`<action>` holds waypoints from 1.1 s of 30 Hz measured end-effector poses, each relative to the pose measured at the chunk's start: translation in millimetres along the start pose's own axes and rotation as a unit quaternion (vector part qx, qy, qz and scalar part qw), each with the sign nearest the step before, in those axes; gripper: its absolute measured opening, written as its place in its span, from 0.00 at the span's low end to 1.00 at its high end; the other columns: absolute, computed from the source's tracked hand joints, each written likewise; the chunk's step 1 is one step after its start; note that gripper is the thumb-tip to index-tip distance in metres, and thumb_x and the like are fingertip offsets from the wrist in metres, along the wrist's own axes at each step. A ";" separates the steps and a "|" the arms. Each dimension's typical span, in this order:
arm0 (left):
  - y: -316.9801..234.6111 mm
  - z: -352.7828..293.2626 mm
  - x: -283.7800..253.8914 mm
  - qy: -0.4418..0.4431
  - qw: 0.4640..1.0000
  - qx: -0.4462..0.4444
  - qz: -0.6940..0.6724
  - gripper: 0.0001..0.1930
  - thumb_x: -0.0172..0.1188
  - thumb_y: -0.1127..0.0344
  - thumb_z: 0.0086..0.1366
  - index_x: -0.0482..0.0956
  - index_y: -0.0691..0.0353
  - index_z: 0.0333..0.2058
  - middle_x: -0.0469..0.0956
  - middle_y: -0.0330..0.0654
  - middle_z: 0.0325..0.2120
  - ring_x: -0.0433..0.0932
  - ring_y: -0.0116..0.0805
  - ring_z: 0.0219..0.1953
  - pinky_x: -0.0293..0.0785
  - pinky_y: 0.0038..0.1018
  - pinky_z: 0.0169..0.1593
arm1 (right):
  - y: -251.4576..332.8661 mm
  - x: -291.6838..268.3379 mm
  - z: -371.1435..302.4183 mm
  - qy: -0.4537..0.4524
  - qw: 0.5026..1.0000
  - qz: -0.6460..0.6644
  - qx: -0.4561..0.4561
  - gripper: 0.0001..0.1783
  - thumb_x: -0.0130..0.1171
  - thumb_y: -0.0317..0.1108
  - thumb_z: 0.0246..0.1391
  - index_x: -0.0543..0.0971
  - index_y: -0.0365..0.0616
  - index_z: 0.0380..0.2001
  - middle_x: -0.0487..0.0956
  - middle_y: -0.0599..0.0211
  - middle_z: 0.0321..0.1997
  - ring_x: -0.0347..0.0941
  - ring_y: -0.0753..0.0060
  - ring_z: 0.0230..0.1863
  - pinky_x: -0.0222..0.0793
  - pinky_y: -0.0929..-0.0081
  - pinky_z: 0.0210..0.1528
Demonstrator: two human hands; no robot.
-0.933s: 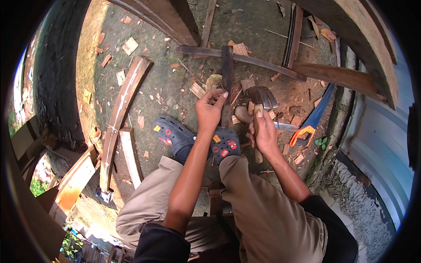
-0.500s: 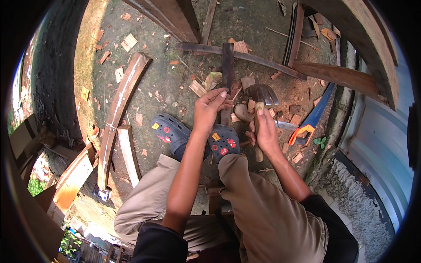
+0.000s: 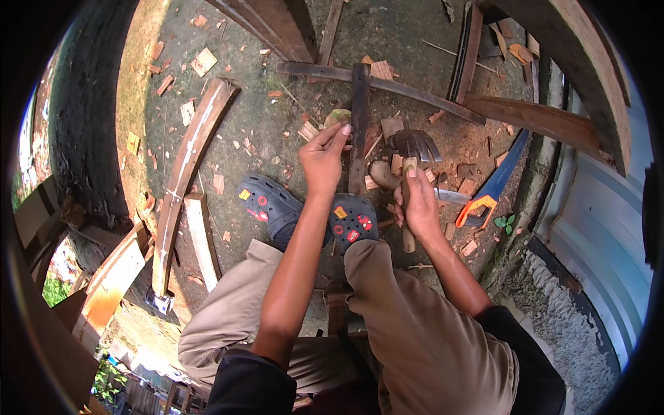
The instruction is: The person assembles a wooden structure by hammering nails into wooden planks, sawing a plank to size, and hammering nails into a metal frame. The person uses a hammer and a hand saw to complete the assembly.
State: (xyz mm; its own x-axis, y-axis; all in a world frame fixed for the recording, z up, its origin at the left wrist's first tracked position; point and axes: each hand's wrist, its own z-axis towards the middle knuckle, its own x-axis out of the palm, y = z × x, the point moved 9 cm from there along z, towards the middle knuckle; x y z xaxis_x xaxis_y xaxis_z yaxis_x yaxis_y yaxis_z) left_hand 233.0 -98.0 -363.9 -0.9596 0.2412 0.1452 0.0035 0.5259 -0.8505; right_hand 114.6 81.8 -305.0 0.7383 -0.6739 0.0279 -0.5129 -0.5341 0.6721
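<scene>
My right hand [image 3: 422, 204] is wrapped round the wooden handle of a claw hammer [image 3: 415, 145], whose dark metal head is up near the wood pieces. Just left of an upright dark wooden strip [image 3: 360, 90], my left hand [image 3: 322, 162] has thumb and fingers pinched together. Whatever the pinch holds, if anything, is too small to make out. The strip crosses a long, dark wooden crosspiece [image 3: 429, 102]. My shod foot [image 3: 354, 220] rests at the strip's near end.
A handsaw [image 3: 503, 173] with an orange handle lies at right, beside a knife-like blade [image 3: 451, 197]. Wood chips litter the ground. A long plank [image 3: 187, 166] and a short one [image 3: 200, 235] lie at left. Thick timbers [image 3: 277, 31] stand at the far side; corrugated metal [image 3: 595, 228] borders the right.
My left hand has shifted slightly left and up, off the strip, and its fingers have drawn into a tighter pinch. My right hand and the hammer have barely moved.
</scene>
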 end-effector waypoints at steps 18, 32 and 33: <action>-1.2 1.2 10.0 -0.004 0.998 0.043 0.038 0.13 0.69 0.75 0.64 0.83 0.75 0.45 0.86 0.45 0.38 0.84 0.26 0.40 0.80 0.20 0.44 | -3.3 -3.0 3.2 -0.003 1.000 0.006 0.006 0.24 0.40 0.53 0.75 0.69 0.42 0.49 0.66 0.73 0.21 0.61 0.80 0.12 0.57 0.77 0.13; -4.6 -0.8 10.3 -0.009 0.994 0.068 0.080 0.12 0.69 0.75 0.64 0.83 0.75 0.45 0.86 0.46 0.38 0.84 0.26 0.39 0.80 0.20 0.45 | -4.7 -2.1 3.8 -0.001 1.000 -0.006 0.007 0.24 0.40 0.53 0.75 0.70 0.42 0.49 0.67 0.73 0.21 0.61 0.81 0.12 0.57 0.78 0.12; -6.1 -1.0 10.9 -0.007 0.993 0.071 0.092 0.12 0.70 0.75 0.64 0.84 0.75 0.45 0.86 0.46 0.38 0.84 0.26 0.39 0.80 0.20 0.45 | -4.2 -2.0 3.7 -0.002 1.000 -0.006 0.008 0.24 0.40 0.53 0.75 0.70 0.42 0.49 0.67 0.73 0.21 0.61 0.81 0.12 0.57 0.78 0.12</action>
State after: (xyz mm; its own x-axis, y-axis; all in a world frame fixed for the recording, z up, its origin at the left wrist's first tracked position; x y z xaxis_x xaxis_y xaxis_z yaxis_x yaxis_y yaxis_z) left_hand 222.7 -97.8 -356.7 -0.9504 0.3099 -0.0259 0.1405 0.3535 -0.9248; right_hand 113.6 83.5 -310.6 0.7430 -0.6691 0.0168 -0.5103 -0.5500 0.6611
